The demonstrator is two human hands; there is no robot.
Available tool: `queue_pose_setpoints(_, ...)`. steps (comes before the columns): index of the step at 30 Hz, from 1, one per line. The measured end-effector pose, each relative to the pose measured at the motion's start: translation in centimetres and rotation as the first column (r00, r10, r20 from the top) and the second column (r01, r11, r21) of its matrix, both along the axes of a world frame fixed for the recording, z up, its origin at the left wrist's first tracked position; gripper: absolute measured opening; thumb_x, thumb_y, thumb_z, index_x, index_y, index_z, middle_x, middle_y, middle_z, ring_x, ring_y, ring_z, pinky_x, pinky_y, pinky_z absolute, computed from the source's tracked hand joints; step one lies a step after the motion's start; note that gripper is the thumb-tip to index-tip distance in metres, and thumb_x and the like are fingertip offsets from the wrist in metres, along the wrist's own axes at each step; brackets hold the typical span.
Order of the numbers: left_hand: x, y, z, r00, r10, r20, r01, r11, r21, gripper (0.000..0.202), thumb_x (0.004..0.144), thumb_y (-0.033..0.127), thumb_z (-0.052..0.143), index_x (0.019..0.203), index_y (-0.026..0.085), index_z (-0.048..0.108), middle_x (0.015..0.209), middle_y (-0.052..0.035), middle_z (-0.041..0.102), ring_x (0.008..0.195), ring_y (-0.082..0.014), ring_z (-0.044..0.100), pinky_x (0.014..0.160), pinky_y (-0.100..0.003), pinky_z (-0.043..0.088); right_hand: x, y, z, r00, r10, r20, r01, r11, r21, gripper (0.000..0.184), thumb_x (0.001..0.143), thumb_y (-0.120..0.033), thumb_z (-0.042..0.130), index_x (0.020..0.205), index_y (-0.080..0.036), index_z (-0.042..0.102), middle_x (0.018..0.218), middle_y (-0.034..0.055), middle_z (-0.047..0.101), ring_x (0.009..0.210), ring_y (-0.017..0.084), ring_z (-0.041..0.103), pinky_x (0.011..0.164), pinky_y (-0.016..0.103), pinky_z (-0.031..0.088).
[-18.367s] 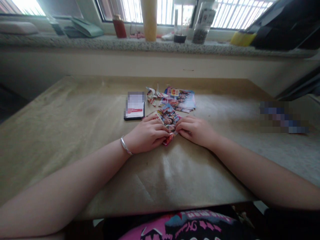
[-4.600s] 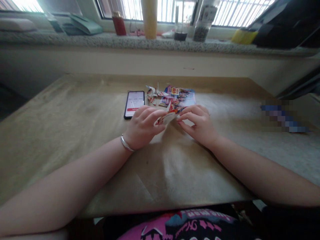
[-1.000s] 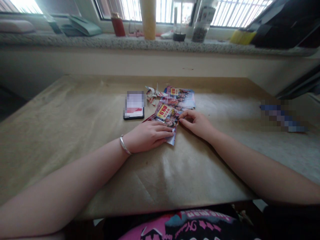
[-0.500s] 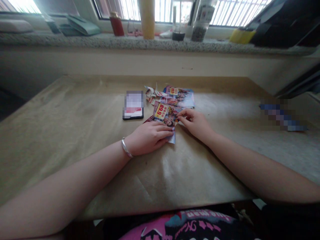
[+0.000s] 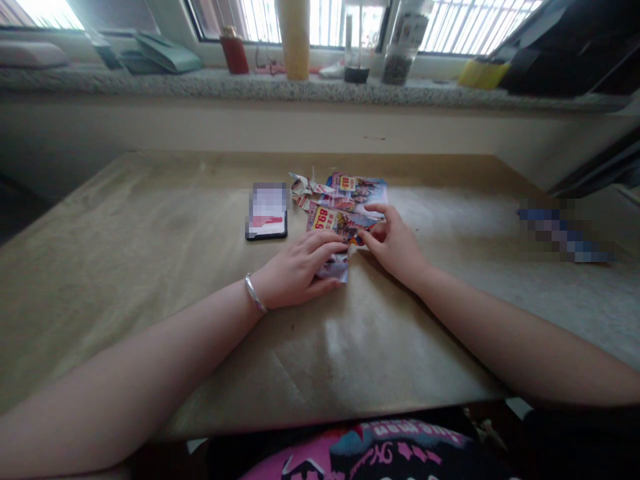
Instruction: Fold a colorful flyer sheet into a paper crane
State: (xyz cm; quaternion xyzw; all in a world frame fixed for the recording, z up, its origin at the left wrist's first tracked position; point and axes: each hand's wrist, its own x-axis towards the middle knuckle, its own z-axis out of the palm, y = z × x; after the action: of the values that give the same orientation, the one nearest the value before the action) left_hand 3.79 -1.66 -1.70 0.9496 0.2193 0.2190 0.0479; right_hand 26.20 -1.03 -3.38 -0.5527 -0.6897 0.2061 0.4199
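A colourful printed paper sheet (image 5: 334,225) with a yellow price tag lies partly folded on the table. My left hand (image 5: 295,270), with a silver bracelet on its wrist, presses down on the sheet's near part with curled fingers. My right hand (image 5: 394,245) pinches the sheet's right edge between thumb and fingers. Just behind lies a stack of similar printed sheets (image 5: 361,190), and folded paper pieces (image 5: 303,189) sit at its left.
A phone (image 5: 267,211) lies face up left of the papers. The beige table (image 5: 150,253) reaches a wall under a stone windowsill (image 5: 200,83) that carries bottles, jars and a yellow cylinder (image 5: 295,37). A blurred item (image 5: 565,230) rests at the right.
My left hand's fingers have lifted from flat to curled on the sheet. My right hand has shifted slightly up and folded the sheet's right edge inward.
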Motion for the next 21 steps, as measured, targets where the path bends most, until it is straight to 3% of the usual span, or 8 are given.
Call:
queue_pose_setpoints(4,-0.1,0.2,-0.5,1.0,-0.007,-0.007,0.008,0.997,0.073,0.096,0.075,0.06,0.064,0.146,0.011,0.02,0.146,-0.0229,0.03,0.138,-0.0346,0.028,0.112,-0.052,0.031,-0.2,-0.5,0.1,0.996,0.014,0.085,-0.016,1.0,0.025,0.039,0.081,-0.028,0.058,0.117,-0.025,0.045,0.065,-0.0045,0.059,0.058,0.015,0.059,0.055,0.027,0.044)
queue_pose_setpoints(6,-0.1,0.3,-0.7,1.0,-0.005,0.005,0.004,0.995,0.101,0.106,0.073,0.062,0.065,0.148,0.011,0.011,0.149,-0.0242,0.024,0.14,-0.0355,0.024,0.112,-0.052,0.03,-0.3,-0.7,0.2,0.992,0.032,0.122,-0.037,0.999,0.037,0.039,0.081,-0.028,0.058,0.118,-0.025,0.044,0.071,-0.0027,0.062,0.061,0.016,0.061,0.057,0.028,0.046)
queue_pose_setpoints(12,0.0,0.4,-0.7,0.998,-0.018,0.064,0.009,0.991,0.137,0.099,0.078,0.054,0.062,0.148,0.011,0.008,0.15,-0.0227,0.024,0.141,-0.0338,0.022,0.114,-0.051,0.028,-0.4,-1.3,0.5,0.961,0.045,0.272,-0.081,0.989,0.123,0.046,0.083,-0.029,0.057,0.126,-0.025,0.043,0.084,0.0022,0.067,0.068,0.02,0.066,0.062,0.032,0.05)
queue_pose_setpoints(16,-0.1,0.5,-0.7,0.998,0.007,0.066,-0.017,0.987,0.162,0.093,0.079,0.046,0.061,0.148,0.01,0.011,0.148,-0.0214,0.03,0.14,-0.0324,0.024,0.114,-0.05,0.028,-0.5,-1.6,0.6,0.929,0.093,0.358,-0.165,0.971,0.175,0.05,0.082,-0.029,0.058,0.129,-0.025,0.043,0.103,0.0055,0.067,0.073,0.019,0.066,0.068,0.033,0.052)
queue_pose_setpoints(19,-0.1,0.6,-0.8,0.998,0.028,0.064,-0.039,0.985,0.168,0.094,0.077,0.046,0.062,0.148,0.012,0.011,0.147,-0.0206,0.032,0.139,-0.0326,0.026,0.114,-0.05,0.027,-0.6,-1.8,0.6,0.937,0.134,0.323,-0.185,0.974,0.133,0.057,0.08,-0.031,0.061,0.132,-0.025,0.041,0.109,0.0062,0.065,0.072,0.018,0.066,0.067,0.033,0.053)
queue_pose_setpoints(21,-0.1,0.6,-0.8,0.997,0.043,0.062,-0.053,0.985,0.165,0.094,0.076,0.044,0.062,0.148,0.012,0.01,0.147,-0.0201,0.032,0.139,-0.033,0.027,0.114,-0.051,0.027,-0.7,-1.9,0.6,0.956,0.153,0.25,-0.181,0.979,0.092,0.06,0.078,-0.031,0.063,0.133,-0.026,0.039,0.101,0.004,0.066,0.068,0.017,0.065,0.064,0.032,0.052)
